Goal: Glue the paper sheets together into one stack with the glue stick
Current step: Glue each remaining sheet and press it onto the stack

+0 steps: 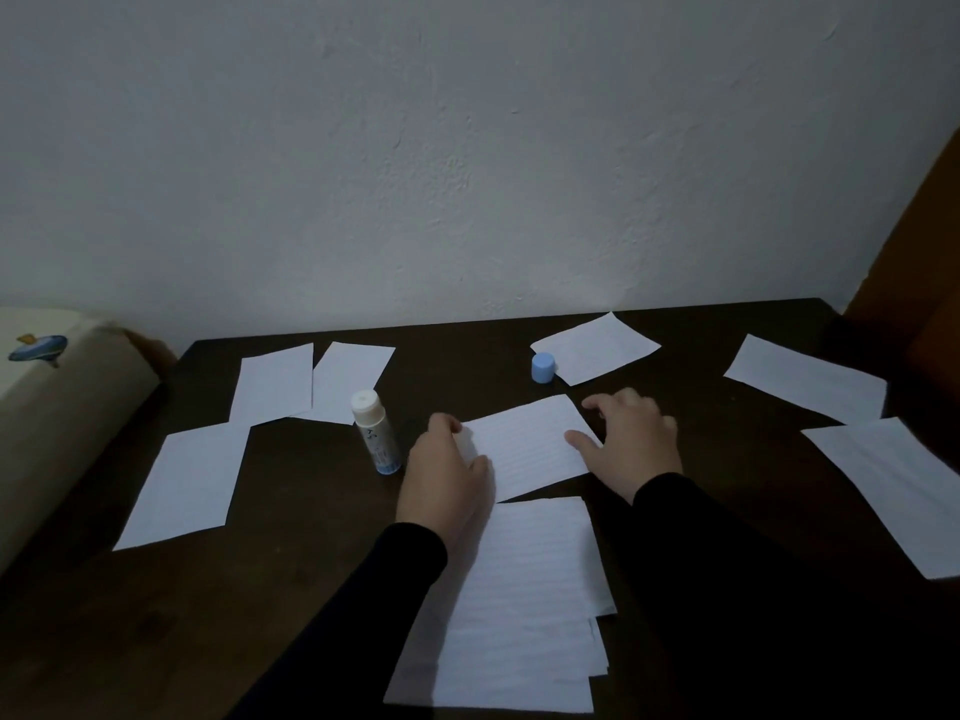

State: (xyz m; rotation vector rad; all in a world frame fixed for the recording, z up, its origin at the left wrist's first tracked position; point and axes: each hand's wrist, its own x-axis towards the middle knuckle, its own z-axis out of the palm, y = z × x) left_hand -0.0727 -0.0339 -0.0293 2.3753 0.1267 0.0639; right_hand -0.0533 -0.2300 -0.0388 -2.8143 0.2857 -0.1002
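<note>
Dim room, rough plastered white wall (467, 148) behind dark wood table (291, 511). Cream padded thing (57, 407) at left edge, orange-brown wood (919, 241) at right.

Stack (519, 615) near front edge: lined white sheets, edges fanned, not squared. Loose sheets scattered flat, well apart: big one left (182, 485), overlapping pair behind (306, 381), far one (597, 345), two at right (831, 397).

Centre sheet (530, 444) just beyond stack, tilted, between both hands. Left hand (447, 475) on its left edge, fingers loosely curled, thumb on paper; actual pinch unclear. Right hand (631, 439) pressing right corner, fingers spread, near straight.

Likely feather-light, floppy, slides easily on smooth wood, creases if grabbed mid-sheet; best taken by edge or corner.

Glue stick (376, 433) upright, uncapped, smooth plastic tube beside left hand. Blue cap (543, 367) standing apart, touching far sheet's corner.
</note>
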